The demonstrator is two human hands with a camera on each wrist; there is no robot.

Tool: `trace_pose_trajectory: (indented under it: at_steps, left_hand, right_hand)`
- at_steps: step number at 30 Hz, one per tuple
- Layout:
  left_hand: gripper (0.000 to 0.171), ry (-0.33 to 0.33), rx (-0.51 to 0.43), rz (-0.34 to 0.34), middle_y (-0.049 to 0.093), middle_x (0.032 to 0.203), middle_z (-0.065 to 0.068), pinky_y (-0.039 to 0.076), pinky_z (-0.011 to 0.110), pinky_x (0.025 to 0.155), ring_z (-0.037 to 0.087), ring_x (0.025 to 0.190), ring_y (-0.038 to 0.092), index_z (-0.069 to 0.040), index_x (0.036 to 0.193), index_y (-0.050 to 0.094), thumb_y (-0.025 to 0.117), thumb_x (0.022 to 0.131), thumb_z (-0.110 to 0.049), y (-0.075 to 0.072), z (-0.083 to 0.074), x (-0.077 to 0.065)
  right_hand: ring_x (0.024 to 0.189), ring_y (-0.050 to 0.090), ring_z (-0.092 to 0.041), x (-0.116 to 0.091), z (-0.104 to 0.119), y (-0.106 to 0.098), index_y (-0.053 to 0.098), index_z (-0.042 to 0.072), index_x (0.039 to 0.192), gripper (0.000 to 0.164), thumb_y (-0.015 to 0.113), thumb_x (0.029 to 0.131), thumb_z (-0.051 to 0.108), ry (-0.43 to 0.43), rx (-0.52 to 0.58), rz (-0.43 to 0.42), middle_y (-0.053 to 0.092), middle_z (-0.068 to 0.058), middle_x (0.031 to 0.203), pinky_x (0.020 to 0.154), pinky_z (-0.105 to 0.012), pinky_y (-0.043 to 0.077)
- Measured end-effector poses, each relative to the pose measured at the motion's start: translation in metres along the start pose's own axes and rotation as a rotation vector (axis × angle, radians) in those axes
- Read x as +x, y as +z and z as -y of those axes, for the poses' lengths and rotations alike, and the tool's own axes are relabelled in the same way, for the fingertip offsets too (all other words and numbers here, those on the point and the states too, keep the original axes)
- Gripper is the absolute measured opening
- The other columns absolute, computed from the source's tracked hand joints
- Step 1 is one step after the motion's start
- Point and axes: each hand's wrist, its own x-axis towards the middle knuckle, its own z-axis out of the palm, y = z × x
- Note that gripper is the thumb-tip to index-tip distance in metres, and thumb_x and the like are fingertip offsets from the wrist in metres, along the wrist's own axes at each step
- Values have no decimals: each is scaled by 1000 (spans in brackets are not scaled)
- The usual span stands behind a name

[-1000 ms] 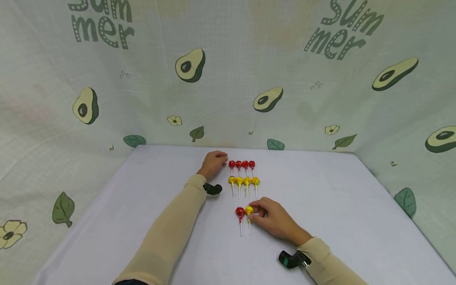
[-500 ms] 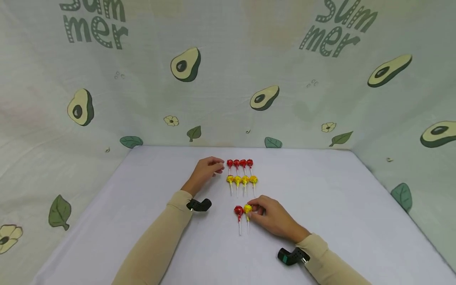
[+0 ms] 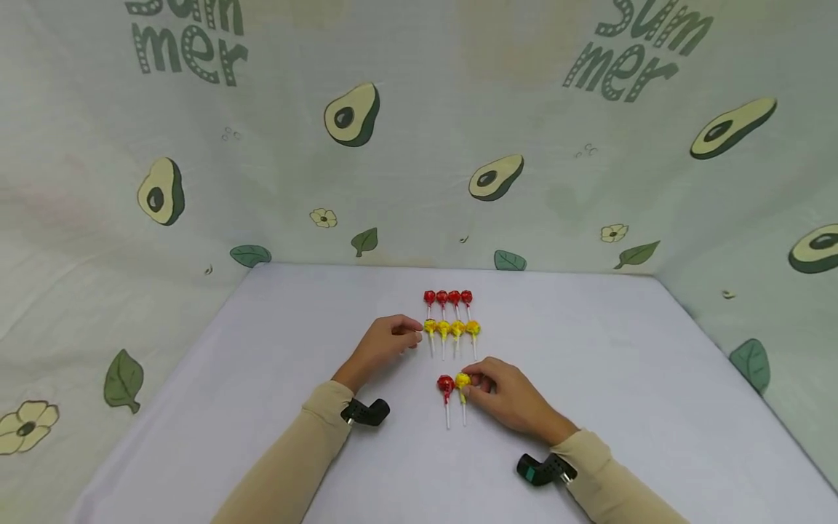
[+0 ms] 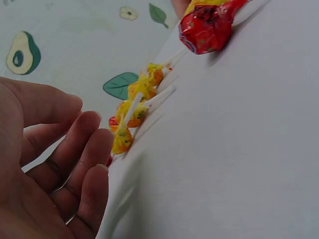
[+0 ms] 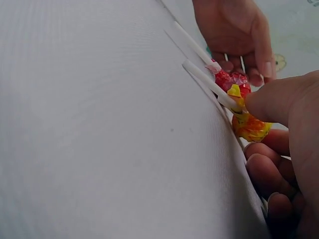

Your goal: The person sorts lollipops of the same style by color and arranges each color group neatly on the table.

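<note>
My right hand has its thumb and fingers around the head of a yellow lollipop, whose white stick lies toward me. Right beside it on the left is a red lollipop. In the right wrist view, my thumb presses the yellow wrapper just above its stick. My left hand is loosely curved at the left end of a row of yellow lollipops, holding nothing. Behind that row is a row of red lollipops. In the left wrist view, the fingertips overlap the yellow row.
All the lollipops are on a white-covered table. A cloth backdrop printed with avocados and leaves rises behind the table and along its sides. Each wrist carries a black camera band, the left one and the right one.
My left hand has moved from beside the red row toward me, down to the left end of the yellow row. My right hand stays at the front yellow lollipop.
</note>
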Motion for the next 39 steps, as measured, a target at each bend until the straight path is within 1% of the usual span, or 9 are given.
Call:
trace_pose_trajectory:
  at_steps: [6,9,16,20,23,30,34,37,39]
  left_hand:
    - [18,36,-11,3,69,89,-1,49,31,76,15,83,64,-9,109,73,69,94,-18,9,1,-14]
    - [17,55,-6,12,69,88,-1,50,32,76,16,83,63,-9,108,73,68,95,-18,10,1,-17]
    - [18,50,7,20,68,94,-4,51,33,78,15,85,63,-12,109,72,69,95,-23,11,4,-22]
    - [19,68,11,49,68,95,-4,51,34,79,16,88,62,-14,109,73,70,94,-26,11,6,-26]
    - [19,97,29,72,68,96,-5,51,33,78,15,89,61,-15,108,73,71,94,-28,13,4,-31]
    - [22,181,83,108,68,93,-6,52,30,79,11,86,62,-10,108,73,71,93,-25,22,-3,-37]
    - [20,187,108,135,67,91,-8,51,29,78,10,85,62,-11,107,72,71,93,-25,27,-4,-40]
    - [18,179,111,145,66,91,-10,51,28,78,9,85,62,-13,106,72,72,93,-25,29,-3,-41]
    - [18,189,106,157,66,90,-10,51,28,78,9,84,62,-14,106,72,73,92,-26,31,-1,-40]
  right_hand:
    - [77,54,-6,-1,0,0,71,17,115,23,72,93,21,-8,13,-5,57,12,88,68,-24,46]
    - [77,54,-6,0,1,-1,71,16,116,23,71,93,19,-11,13,-8,57,12,88,68,-24,46]
    - [76,53,-6,0,-1,0,71,17,115,22,72,93,20,-15,10,-21,56,12,87,67,-24,46]
    - [76,53,-6,0,-1,0,71,17,116,23,72,93,21,-18,19,-15,57,12,87,67,-24,46]
    - [77,54,-6,1,-2,0,71,16,116,23,72,93,21,-22,18,-14,57,12,87,67,-24,46]
    - [77,54,-6,1,-3,1,71,17,116,24,72,93,19,-16,10,-10,57,12,88,67,-24,46]
    - [77,54,-6,1,-3,0,71,16,116,24,72,93,19,-22,13,-13,57,12,88,67,-24,47]
    - [77,55,-6,1,-2,0,71,16,116,23,72,93,20,-31,19,-18,58,12,88,67,-24,47]
    - [77,55,-5,1,-2,-1,71,17,115,23,73,92,20,-29,22,-23,58,12,88,67,-24,47]
